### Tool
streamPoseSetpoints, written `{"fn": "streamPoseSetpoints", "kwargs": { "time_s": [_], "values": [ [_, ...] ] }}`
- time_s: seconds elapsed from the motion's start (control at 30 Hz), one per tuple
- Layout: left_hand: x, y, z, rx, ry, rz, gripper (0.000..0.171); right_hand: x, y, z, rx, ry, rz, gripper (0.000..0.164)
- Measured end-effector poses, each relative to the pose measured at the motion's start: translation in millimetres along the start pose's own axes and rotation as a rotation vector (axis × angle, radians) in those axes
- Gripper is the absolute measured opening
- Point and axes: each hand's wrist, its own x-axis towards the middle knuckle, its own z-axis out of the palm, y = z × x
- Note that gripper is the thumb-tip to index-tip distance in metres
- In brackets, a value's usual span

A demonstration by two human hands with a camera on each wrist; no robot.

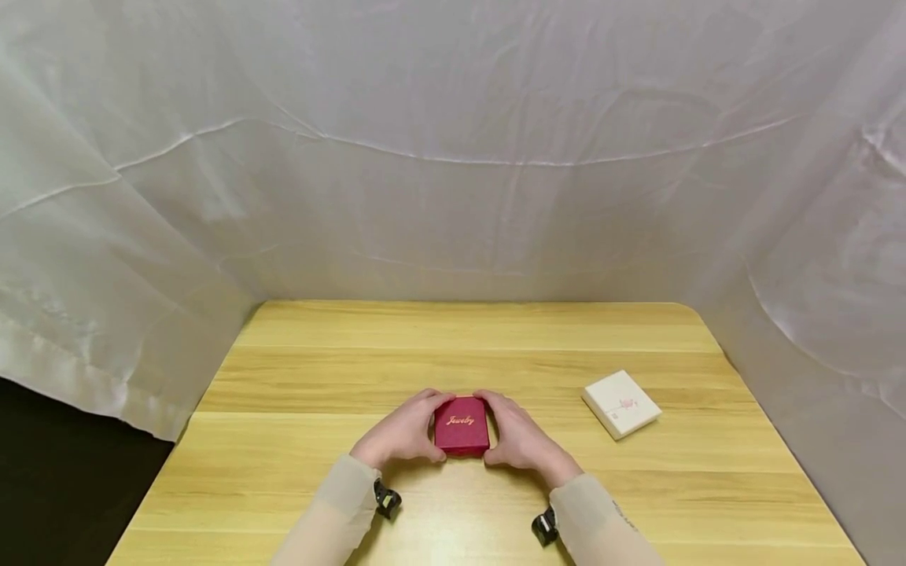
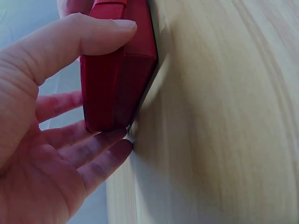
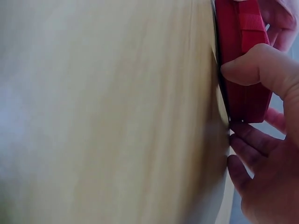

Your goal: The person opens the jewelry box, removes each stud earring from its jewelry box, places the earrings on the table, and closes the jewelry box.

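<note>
Pale drapes (image 1: 453,212) around a wood-grain table (image 1: 453,354) suggest a makeshift booth.

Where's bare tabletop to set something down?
Free: table left of the left hand; the strip from red box back to the curtain; a narrower gap between right hand and white box. Crowded: around the red box, held by both hands.

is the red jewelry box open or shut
Shut: the red box has its lettered lid down flat on top, and no inside shows.
</note>
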Motion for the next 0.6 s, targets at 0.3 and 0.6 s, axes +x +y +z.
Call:
{"fn": "streamPoseSetpoints", "kwargs": {
  "time_s": [0.3, 0.6],
  "values": [
    [1.8, 0.1, -0.3, 0.009, -0.005, -0.01, 0.096, 6.3, 4.7, -1.5, 0.062, -0.031, -0.032, 0.099],
    [5.7, -1.2, -4.2, 0.025, -0.023, -0.005, 0.094, 6.9, 2.6, 1.8, -0.009, -0.008, -0.034, 0.102]
  ]
}}
